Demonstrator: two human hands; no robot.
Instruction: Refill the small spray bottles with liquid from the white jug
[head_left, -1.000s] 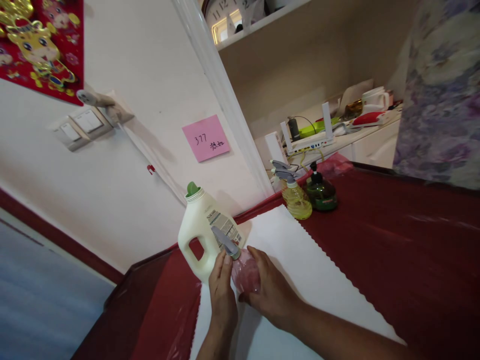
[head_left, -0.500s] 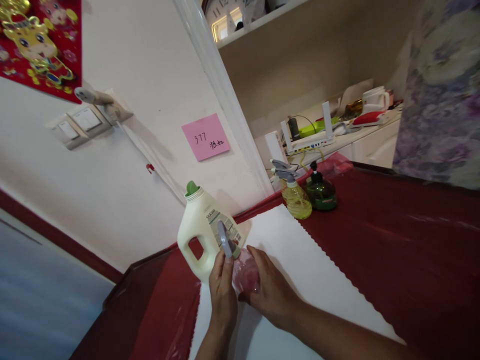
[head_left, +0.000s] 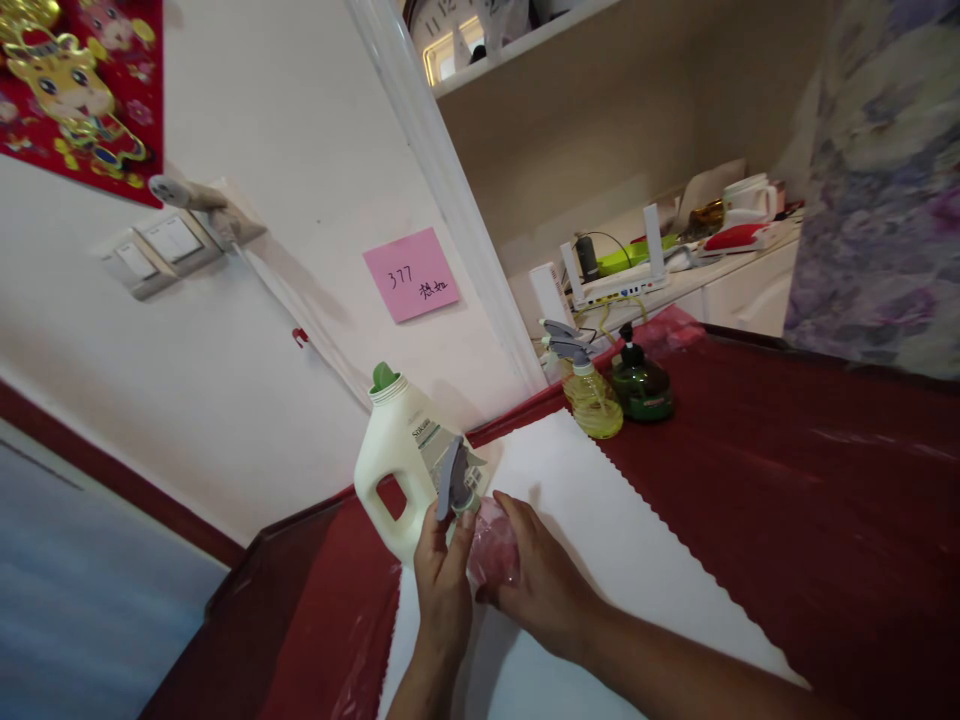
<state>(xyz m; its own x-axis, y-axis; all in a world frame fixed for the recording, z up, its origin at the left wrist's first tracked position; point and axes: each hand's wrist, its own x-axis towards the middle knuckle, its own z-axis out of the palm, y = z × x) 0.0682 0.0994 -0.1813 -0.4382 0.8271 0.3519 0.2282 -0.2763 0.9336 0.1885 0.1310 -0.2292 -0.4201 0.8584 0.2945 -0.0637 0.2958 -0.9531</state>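
Evidently the step in hand is turning the grey trigger sprayer head [head_left: 452,476] on the small pink spray bottle [head_left: 491,547], which rests on the white mat [head_left: 600,520] on the worktop [head_left: 787,470]. Left hand [head_left: 442,580] pinches the head; right hand [head_left: 544,585] cups the bottle. Next calls for a steady twist while bracing. Fingers hide the neck threads.

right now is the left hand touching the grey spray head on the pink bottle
Touching. The head view shows the left hand's fingertips pressed against the base of the grey spray head.
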